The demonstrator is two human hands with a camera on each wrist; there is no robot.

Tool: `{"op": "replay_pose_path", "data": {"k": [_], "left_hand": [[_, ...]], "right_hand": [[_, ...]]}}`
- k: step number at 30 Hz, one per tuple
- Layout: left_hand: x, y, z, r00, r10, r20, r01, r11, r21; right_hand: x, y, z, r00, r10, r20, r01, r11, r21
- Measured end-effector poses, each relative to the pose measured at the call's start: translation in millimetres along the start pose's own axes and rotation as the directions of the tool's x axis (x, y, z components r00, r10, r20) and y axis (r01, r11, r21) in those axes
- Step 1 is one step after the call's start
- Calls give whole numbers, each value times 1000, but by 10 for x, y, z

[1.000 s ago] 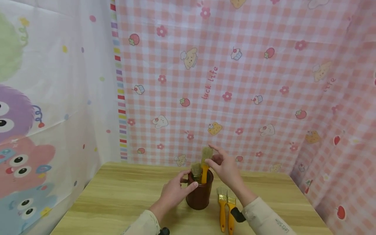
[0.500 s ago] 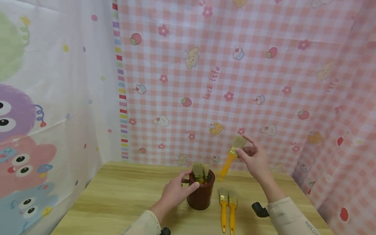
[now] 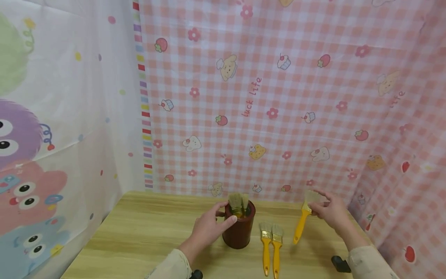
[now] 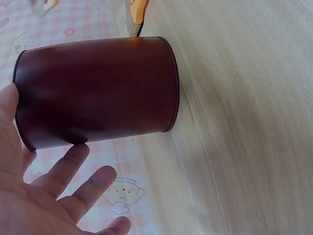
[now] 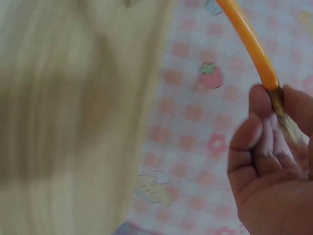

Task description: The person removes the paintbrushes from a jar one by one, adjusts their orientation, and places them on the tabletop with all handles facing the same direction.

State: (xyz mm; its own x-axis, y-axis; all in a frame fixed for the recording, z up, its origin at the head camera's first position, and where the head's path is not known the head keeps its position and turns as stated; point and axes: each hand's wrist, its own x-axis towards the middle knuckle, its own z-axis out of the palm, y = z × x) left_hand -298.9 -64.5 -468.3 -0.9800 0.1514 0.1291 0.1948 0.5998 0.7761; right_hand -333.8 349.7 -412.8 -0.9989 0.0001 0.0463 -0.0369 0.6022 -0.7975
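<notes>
A dark reddish-brown cylindrical pot stands upright on the table. My left hand holds it at the rim, thumb on the near side; in the left wrist view other fingers are spread below the pot. Paintbrushes stick out of the pot, bristles up. Off to the right, my right hand pinches a paintbrush near its metal band, its yellow handle slanting down. In the right wrist view, thumb and fingers grip this paintbrush. Whether its handle touches the table is unclear.
Two yellow-handled paintbrushes, a left one and a right one, lie side by side right of the pot, bristles away from me. Behind the wooden table hangs a pink checked cloth; a white printed cloth hangs at left.
My right hand has lifted a paintbrush out of the pot, carried it right past the two lying brushes, and lowered it toward the table. The left hand stays on the pot.
</notes>
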Motion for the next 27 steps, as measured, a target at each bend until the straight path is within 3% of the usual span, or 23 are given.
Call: {"op": "replay_pose_path", "data": {"k": [5, 12, 21, 27], "left_hand": [[16, -15, 5, 1000, -6, 3, 6, 1000, -7], [-9, 21, -15, 1000, -8, 7, 8, 1000, -13], [-20, 41, -19, 1000, -8, 11, 9, 1000, -14], [-14, 28, -18, 1000, -15, 9, 15, 1000, -11]], "right_hand": [[25, 269, 112, 981, 89, 171, -95, 995, 32], [-36, 459, 381, 932, 117, 342, -146, 987, 61], [-83, 610, 602, 897, 105, 430, -178, 975, 134], [-85, 616, 684, 911, 127, 391, -164, 985, 62]]}}
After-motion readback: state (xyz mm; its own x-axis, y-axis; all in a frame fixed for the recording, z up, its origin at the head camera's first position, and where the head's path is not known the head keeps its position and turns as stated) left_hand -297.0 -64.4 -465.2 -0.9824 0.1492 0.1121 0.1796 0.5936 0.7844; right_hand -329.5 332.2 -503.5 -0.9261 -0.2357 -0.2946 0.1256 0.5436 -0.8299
